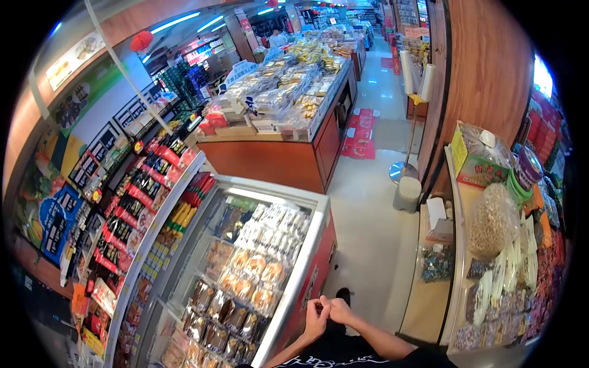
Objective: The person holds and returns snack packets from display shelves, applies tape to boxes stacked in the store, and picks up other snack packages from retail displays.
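My left hand (316, 317) and my right hand (340, 311) meet in front of my dark shirt (334, 352), low in the view. The fingers of both are curled in, with the fingertips touching or nearly so. Whatever lies between them, if anything, is hidden or too small to name. Just left of my hands runs the pale rim of a display freezer (288, 270). Inside it are rows of packaged foods, among them round golden pastries (256, 265) in clear wrap and dark brown packs (236, 316).
Shelves of red and black packets (132, 205) line the left. Ahead stands a wooden counter (264, 161) heaped with bagged goods. A tiled aisle (368, 245) holds a grey bin (407, 194) and a pole stand (403, 172). A shelf on the right carries a large bag of nuts (492, 221).
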`<state>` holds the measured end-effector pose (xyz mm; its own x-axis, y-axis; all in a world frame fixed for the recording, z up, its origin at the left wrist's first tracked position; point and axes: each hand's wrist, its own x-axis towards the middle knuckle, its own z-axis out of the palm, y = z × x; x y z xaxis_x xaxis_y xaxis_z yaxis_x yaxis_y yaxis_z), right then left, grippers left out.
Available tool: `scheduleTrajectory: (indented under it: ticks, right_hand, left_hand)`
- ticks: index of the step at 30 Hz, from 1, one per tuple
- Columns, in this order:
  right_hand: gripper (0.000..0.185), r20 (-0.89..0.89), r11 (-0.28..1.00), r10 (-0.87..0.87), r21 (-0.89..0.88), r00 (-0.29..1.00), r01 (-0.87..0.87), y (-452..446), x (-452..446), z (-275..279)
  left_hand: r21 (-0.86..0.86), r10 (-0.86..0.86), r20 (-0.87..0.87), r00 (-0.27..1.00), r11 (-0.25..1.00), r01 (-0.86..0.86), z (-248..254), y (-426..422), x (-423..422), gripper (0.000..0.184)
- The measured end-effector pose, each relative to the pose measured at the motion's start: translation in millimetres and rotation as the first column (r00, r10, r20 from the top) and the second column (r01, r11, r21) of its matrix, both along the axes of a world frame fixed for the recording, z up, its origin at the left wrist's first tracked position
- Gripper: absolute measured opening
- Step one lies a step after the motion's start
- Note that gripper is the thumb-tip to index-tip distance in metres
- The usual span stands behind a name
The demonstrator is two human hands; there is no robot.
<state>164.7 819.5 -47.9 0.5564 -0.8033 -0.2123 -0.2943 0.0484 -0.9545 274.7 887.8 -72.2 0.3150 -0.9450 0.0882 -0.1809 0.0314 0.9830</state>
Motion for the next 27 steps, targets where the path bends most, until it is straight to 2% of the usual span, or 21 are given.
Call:
scheduleTrajectory:
  ticks: [1, 2, 3, 5, 6, 9, 10, 11, 13, 14, 16, 18, 19, 21, 22, 23, 24, 27]
  right_hand:
    - [0.062, -0.056, 0.996, 0.04, 0.079, 0.998, -0.035, -21, 0, -22]
    - [0.064, -0.041, 0.998, 0.045, 0.042, 0.998, -0.043, -42, -3, -26]
    - [0.065, -0.028, 0.999, 0.05, 0.005, 0.998, -0.05, -65, -5, -25]
    - [0.067, 0.106, 0.967, 0.023, 0.249, 0.994, -0.049, -115, -12, -20]
    - [0.068, 0.168, 0.929, -0.003, 0.365, 0.986, -0.06, -140, -17, -12]
    - [0.069, 0.149, 0.911, 0.002, 0.408, 0.989, -0.063, -219, -37, 13]
    - [0.072, 0.188, 0.872, 0.03, 0.475, 0.982, -0.117, -247, -45, 13]
    - [0.073, 0.246, 0.87, 0.098, 0.449, 0.964, -0.203, -270, -53, 18]
    - [0.075, 0.364, 0.847, 0.235, 0.379, 0.901, -0.374, -319, -62, 35]
    - [0.08, 0.343, 0.831, 0.219, 0.426, 0.914, -0.359, -341, -64, 52]
    - [0.081, 0.519, 0.782, 0.251, 0.389, 0.817, -0.487, -374, -60, 53]
    - [0.08, 0.559, 0.791, 0.221, 0.376, 0.799, -0.483, -413, -52, 58]
    - [0.079, 0.516, 0.821, 0.18, 0.39, 0.837, -0.417, -434, -50, 61]
    - [0.078, 0.425, 0.866, 0.087, 0.415, 0.901, -0.279, -470, -45, 70]
    - [0.073, 0.465, 0.832, 0.02, 0.483, 0.885, -0.273, -493, -39, 75]
    - [0.073, 0.452, 0.854, 0.03, 0.452, 0.891, -0.258, -519, -36, 77]
    - [0.072, 0.437, 0.873, 0.04, 0.422, 0.898, -0.244, -544, -35, 79]
    - [0.071, 0.394, 0.921, 0.067, 0.329, 0.917, -0.209, -611, -37, 91]
  left_hand:
    - [0.055, -0.056, -0.083, 0.995, 0.997, 0.06, 0, -21, 1, 0.029]
    - [-0.007, -0.145, -0.013, 0.989, 0.989, 0.145, 1, -48, 3, 0.036]
    - [0.031, -0.223, -0.102, 0.969, 0.973, 0.227, -3, -76, 1, 0.037]
    - [0.095, -0.359, -0.284, 0.889, 0.912, 0.399, -6, -128, 2, 0.041]
    - [0.027, -0.417, -0.258, 0.872, 0.899, 0.438, 13, -161, -5, 0.049]
    - [0.11, -0.618, -0.407, 0.673, 0.698, 0.708, 49, -262, -11, 0.048]
    - [0.143, -0.634, -0.459, 0.622, 0.638, 0.757, 69, -290, -13, 0.044]
    - [0.14, -0.666, -0.508, 0.546, 0.562, 0.815, 84, -319, -15, 0.044]
    - [0.0, -0.774, -0.416, 0.477, 0.524, 0.852, 103, -376, -21, 0.042]
    - [-0.062, -0.82, -0.359, 0.446, 0.498, 0.865, 110, -402, -23, 0.042]
    - [-0.177, -0.892, -0.229, 0.39, 0.432, 0.884, 118, -448, -27, 0.041]
    - [-0.089, -0.855, -0.314, 0.414, 0.46, 0.883, 120, -483, -26, 0.038]
    - [-0.046, -0.834, -0.35, 0.426, 0.47, 0.882, 117, -502, -26, 0.037]
    - [-0.018, -0.806, -0.282, 0.521, 0.547, 0.837, 96, -545, -25, 0.03]
    - [-0.003, -0.78, -0.269, 0.566, 0.588, 0.809, 92, -566, -24, 0.029]
    - [0.008, -0.751, -0.253, 0.61, 0.628, 0.778, 88, -588, -25, 0.028]
    - [0.012, -0.699, -0.27, 0.662, 0.685, 0.729, 91, -608, -28, 0.027]
    - [0.117, -0.616, -0.273, 0.739, 0.741, 0.661, 134, -676, -32, 0.028]
